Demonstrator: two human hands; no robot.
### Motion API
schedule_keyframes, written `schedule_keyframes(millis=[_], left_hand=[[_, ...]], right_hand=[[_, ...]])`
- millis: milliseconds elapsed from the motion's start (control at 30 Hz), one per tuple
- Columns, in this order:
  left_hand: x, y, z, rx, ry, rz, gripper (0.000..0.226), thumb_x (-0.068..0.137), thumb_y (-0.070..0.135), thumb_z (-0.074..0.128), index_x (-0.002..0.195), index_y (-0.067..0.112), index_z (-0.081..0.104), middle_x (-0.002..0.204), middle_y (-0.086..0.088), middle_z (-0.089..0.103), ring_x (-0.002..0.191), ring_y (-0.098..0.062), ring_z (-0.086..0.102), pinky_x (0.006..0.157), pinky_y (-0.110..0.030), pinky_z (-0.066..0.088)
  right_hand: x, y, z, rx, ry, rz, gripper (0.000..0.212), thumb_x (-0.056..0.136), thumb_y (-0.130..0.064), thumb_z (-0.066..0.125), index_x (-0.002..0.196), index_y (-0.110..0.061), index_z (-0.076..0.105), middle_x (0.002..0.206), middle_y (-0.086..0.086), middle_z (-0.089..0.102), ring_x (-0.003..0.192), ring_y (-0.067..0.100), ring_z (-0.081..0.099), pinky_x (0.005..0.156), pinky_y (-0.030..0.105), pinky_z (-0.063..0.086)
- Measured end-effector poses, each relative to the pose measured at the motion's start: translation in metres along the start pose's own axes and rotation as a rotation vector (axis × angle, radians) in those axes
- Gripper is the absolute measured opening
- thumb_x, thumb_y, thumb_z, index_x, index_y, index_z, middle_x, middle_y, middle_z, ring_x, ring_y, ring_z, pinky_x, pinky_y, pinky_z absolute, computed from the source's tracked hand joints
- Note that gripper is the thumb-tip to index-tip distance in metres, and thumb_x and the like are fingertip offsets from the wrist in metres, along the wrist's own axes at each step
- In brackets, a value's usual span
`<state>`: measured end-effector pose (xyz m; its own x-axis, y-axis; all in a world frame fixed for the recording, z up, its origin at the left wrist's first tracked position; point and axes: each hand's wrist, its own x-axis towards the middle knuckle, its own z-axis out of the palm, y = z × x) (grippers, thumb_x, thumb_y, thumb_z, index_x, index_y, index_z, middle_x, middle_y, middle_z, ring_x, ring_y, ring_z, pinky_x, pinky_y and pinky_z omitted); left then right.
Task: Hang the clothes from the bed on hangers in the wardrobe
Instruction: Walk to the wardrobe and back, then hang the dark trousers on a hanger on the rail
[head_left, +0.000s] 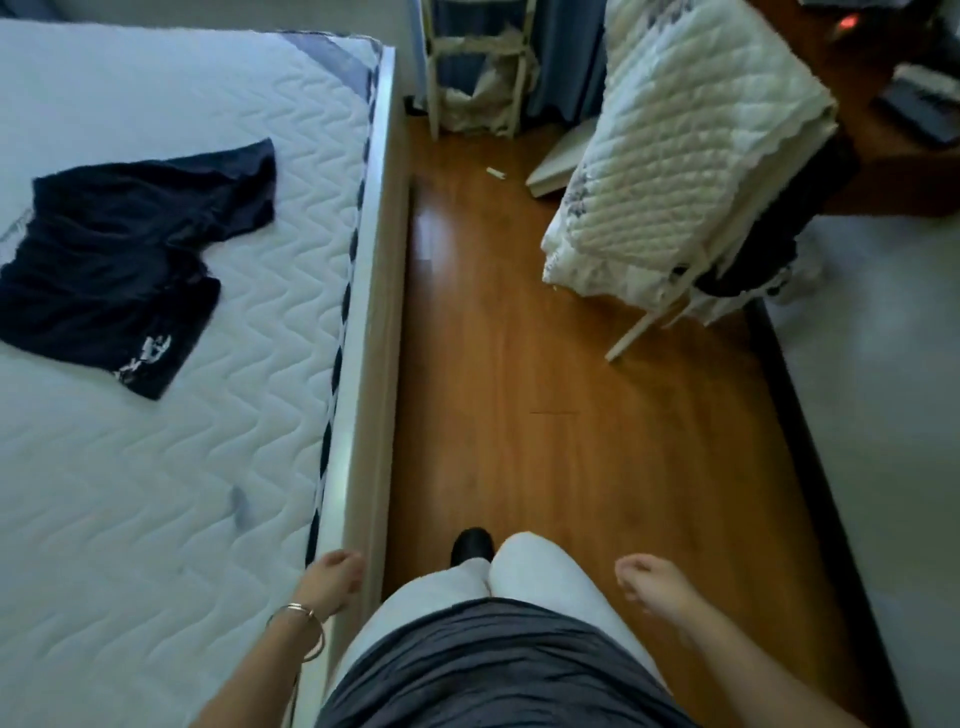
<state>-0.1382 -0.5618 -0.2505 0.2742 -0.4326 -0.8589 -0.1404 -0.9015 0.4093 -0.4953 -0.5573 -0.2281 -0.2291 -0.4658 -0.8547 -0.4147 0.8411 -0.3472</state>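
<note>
A dark navy T-shirt (124, 260) with white lettering near its hem lies crumpled on the white quilted mattress (171, 467) of the bed at the left. My left hand (332, 582), with bangles on the wrist, hangs beside the bed's near edge, fingers loosely curled, holding nothing. My right hand (654, 582) hangs over the wooden floor at the lower right, fingers loosely apart and holding nothing. Both hands are far from the T-shirt. No hanger or wardrobe is in view.
A wooden-floor aisle (545, 415) runs between the bed and a grey wall with dark skirting (883, 389) at the right. A chair draped with a white quilted cover (685, 156) stands ahead right. A white ladder-like rack (478, 67) stands at the far end.
</note>
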Motion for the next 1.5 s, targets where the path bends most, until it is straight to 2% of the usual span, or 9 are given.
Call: schedule_keyframes(millis=[167,433,533,667,867,967,1167,1433,1500], left_hand=[[0.028,0.074,-0.001,-0.102,0.031,0.091,0.013,0.093,0.021,0.048,0.103,0.017,0.055,0.096,-0.005,0.063,0.093,-0.021,0.058,0.064,-0.021,0.042],[0.081,0.128,0.000,-0.355,0.157,-0.246,0.018,0.092,0.011,0.049,0.102,-0.001,0.059,0.073,-0.007,0.058,0.064,-0.018,0.051,0.054,-0.025,0.039],[0.089,0.165,0.006,-0.475,0.198,-0.318,0.018,0.093,0.009,0.046,0.088,-0.002,0.059,0.068,-0.008,0.055,0.056,-0.018,0.045,0.044,-0.022,0.037],[0.105,0.211,-0.001,-0.645,0.237,-0.284,0.016,0.093,0.019,0.048,0.094,0.007,0.059,0.077,-0.003,0.059,0.063,-0.016,0.051,0.055,-0.024,0.037],[0.133,0.239,-0.029,-0.825,0.331,-0.322,0.022,0.094,0.015,0.047,0.073,0.012,0.055,0.082,-0.008,0.059,0.067,-0.018,0.052,0.057,-0.025,0.033],[0.150,0.244,-0.046,-0.867,0.323,-0.396,0.020,0.094,0.012,0.043,0.079,0.007,0.055,0.091,-0.011,0.057,0.067,-0.018,0.051,0.058,-0.024,0.031],[0.185,0.289,-0.094,-0.904,0.330,-0.392,0.016,0.093,0.009,0.044,0.081,0.007,0.054,0.076,-0.008,0.055,0.061,-0.017,0.049,0.054,-0.023,0.029],[0.225,0.357,-0.176,-1.026,0.433,-0.285,0.015,0.093,0.012,0.045,0.103,0.009,0.056,0.099,-0.010,0.059,0.076,-0.018,0.056,0.059,-0.024,0.035],[0.240,0.369,-0.199,-1.060,0.471,-0.278,0.016,0.094,0.014,0.044,0.103,0.009,0.056,0.102,-0.010,0.060,0.084,-0.022,0.057,0.062,-0.024,0.037]], right_hand=[[0.047,-0.114,-0.019,-0.034,-0.036,-0.113,0.019,0.095,-0.016,0.048,0.111,-0.011,0.057,0.097,0.005,0.060,0.078,0.011,0.054,0.057,0.018,0.039],[0.151,-0.259,-0.055,-0.292,-0.114,-0.104,0.022,0.092,-0.013,0.053,0.110,-0.003,0.062,0.096,0.008,0.059,0.077,0.015,0.053,0.054,0.017,0.037],[0.182,-0.322,-0.071,-0.352,-0.130,-0.097,0.017,0.091,-0.009,0.053,0.101,0.000,0.063,0.077,0.008,0.060,0.062,0.015,0.050,0.044,0.018,0.037],[0.214,-0.414,-0.072,-0.440,-0.152,-0.145,0.016,0.092,-0.010,0.051,0.102,-0.002,0.061,0.073,0.007,0.059,0.062,0.017,0.051,0.049,0.022,0.040],[0.231,-0.554,-0.017,-0.540,-0.278,-0.353,0.014,0.094,-0.014,0.048,0.104,-0.010,0.057,0.081,0.004,0.059,0.069,0.013,0.054,0.057,0.022,0.040],[0.236,-0.599,0.014,-0.610,-0.304,-0.396,0.017,0.094,-0.018,0.048,0.107,-0.015,0.057,0.087,0.003,0.063,0.079,0.015,0.058,0.064,0.024,0.046],[0.244,-0.656,0.060,-0.769,-0.337,-0.412,0.018,0.093,-0.017,0.050,0.107,-0.015,0.059,0.084,0.003,0.062,0.072,0.013,0.054,0.057,0.019,0.042],[0.266,-0.747,0.121,-1.050,-0.341,-0.356,0.019,0.088,-0.012,0.054,0.103,-0.006,0.065,0.066,0.001,0.060,0.054,0.012,0.050,0.042,0.016,0.038],[0.273,-0.777,0.149,-1.124,-0.379,-0.363,0.018,0.087,-0.011,0.055,0.102,-0.007,0.065,0.068,-0.001,0.060,0.058,0.012,0.052,0.051,0.020,0.044]])
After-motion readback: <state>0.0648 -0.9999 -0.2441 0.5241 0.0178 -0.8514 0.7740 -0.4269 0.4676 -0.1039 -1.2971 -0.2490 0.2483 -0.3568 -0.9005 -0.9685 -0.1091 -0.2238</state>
